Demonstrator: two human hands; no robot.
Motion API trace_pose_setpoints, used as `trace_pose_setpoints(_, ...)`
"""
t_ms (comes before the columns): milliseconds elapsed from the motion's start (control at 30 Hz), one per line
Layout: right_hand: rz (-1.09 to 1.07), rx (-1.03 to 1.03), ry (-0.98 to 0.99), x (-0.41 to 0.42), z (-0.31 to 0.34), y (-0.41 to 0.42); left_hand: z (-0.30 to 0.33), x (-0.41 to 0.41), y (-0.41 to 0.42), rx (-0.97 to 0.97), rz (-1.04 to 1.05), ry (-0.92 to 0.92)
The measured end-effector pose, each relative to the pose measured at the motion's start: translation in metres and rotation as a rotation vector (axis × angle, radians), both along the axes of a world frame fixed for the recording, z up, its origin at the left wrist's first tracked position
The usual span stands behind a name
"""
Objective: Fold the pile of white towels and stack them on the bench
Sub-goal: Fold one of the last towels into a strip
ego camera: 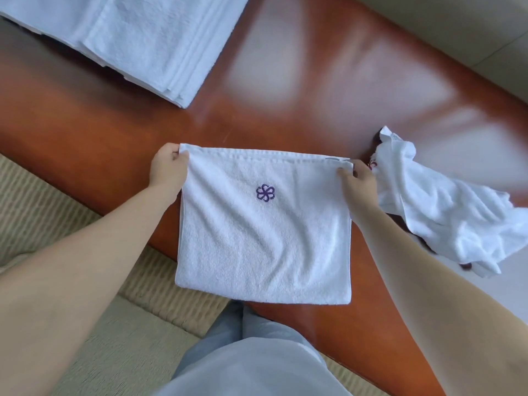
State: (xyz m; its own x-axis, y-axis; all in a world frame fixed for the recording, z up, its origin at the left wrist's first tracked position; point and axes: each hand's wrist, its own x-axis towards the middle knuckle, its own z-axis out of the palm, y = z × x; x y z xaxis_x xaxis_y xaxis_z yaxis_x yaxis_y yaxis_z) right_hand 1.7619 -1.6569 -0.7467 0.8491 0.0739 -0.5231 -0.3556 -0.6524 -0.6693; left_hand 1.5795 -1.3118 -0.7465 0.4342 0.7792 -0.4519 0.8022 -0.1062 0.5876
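A white towel [265, 238] with a purple flower emblem lies folded in half on the glossy brown bench [328, 90], its near edge hanging slightly over the bench's front. My left hand [168, 167] pinches its far left corner. My right hand [357, 181] pinches its far right corner. A stack of folded white towels [137, 38] sits at the far left of the bench. A crumpled pile of unfolded white towels [445, 207] lies to the right, just beyond my right hand.
Beige ribbed carpet [43, 210] runs along the near side of the bench. My legs in light grey trousers [251, 355] stand against the bench's front edge. Pale floor [457, 30] shows at the far right.
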Motion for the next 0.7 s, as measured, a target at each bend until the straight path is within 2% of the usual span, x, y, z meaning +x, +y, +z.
trace_pose_setpoints(100,0.141,-0.104,-0.081,0.011,-0.003,-0.001,-0.006,-0.001,0.004,0.056,-0.082,0.074)
trace_pose_setpoints(233,0.404,-0.276,-0.136,0.03,-0.005,0.001,-0.007,0.001,0.015,0.166,-0.319,0.161)
trace_pose_setpoints(400,0.652,-0.388,-0.246,0.047,-0.005,0.003,-0.001,0.008,0.033,0.185,-0.609,0.201)
trace_pose_setpoints(533,0.748,-0.426,-0.154,0.061,-0.001,0.009,0.0,0.021,0.044,0.222,-0.872,0.333)
trace_pose_setpoints(700,0.794,-0.432,-0.075,0.069,0.008,0.009,-0.001,0.03,0.054,0.164,-0.949,0.396)
